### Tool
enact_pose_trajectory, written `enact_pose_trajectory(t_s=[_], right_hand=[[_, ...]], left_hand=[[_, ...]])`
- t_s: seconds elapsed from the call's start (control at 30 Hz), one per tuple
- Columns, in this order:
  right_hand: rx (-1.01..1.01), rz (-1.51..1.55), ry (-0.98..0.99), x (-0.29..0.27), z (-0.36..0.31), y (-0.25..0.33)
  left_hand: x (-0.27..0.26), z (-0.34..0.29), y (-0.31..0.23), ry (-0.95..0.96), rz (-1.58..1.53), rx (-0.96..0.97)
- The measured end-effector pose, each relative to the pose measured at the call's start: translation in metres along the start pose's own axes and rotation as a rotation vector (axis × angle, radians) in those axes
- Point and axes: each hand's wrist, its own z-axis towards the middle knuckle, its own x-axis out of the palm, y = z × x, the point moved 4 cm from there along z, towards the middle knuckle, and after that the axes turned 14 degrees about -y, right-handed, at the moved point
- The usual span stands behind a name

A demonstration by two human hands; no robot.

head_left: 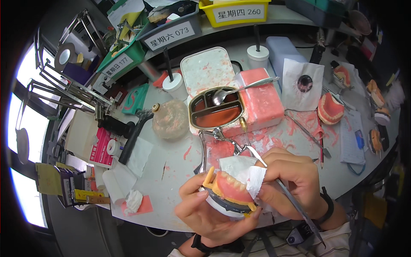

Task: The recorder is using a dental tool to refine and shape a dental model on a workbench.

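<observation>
My left hand [205,216] is closed around a dental model [227,208], yellow and dark with a white base, low at the front of the bench. The model carries a pink wax denture base [228,183] with a row of cream teeth. From the right, my right hand [291,182] presses a folded white tissue [256,182] to the teeth. That hand also grips a slim metal wax carver [303,214], one end slanting down towards my lap. Behind both hands lies a shiny metal frame [202,150], partly covered by white paper [235,162].
Further back stands a wax heater [216,113] with compartments of dark red wax; a spoon [252,87] rests across it and a pink-smeared box [261,107]. A round glass bottle [170,120] stands left. Right lie a metal spatula [308,133] and another denture model [330,109]. Pink shavings litter the bench.
</observation>
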Motion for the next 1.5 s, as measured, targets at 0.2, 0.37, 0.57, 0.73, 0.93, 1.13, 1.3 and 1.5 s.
enact_pose_trajectory(t_s=[0.2,0.37,0.57,0.73,0.93,1.13,1.3,1.5], right_hand=[[-0.193,-0.627,-0.101,-0.031,0.011,-0.010],[-0.328,-0.760,-0.304,-0.041,0.017,0.006],[0.264,-0.229,0.011,-0.023,0.002,-0.010],[0.243,-0.114,-0.046,-0.019,-0.003,-0.014],[0.002,-0.209,-0.124,-0.015,-0.006,-0.008],[-0.099,-0.231,-0.029,-0.002,-0.005,-0.005],[-0.152,-0.336,0.102,-0.007,-0.003,0.015],[0.280,-0.077,0.070,-0.017,-0.017,0.011]], left_hand=[[-0.011,0.007,0.010,-0.097,-0.174,-0.246],[-0.018,0.008,0.020,-0.185,-0.393,-0.623],[-0.014,0.011,0.005,-0.203,-0.601,-0.739],[-0.011,0.012,0.009,-0.160,-0.598,-0.838],[-0.013,0.016,0.016,-0.148,-0.770,-0.954],[-0.036,0.026,0.029,-0.002,-1.087,-1.020],[-0.056,0.076,0.035,0.002,-0.819,-0.694],[-0.096,0.160,0.043,0.206,0.313,0.003]])
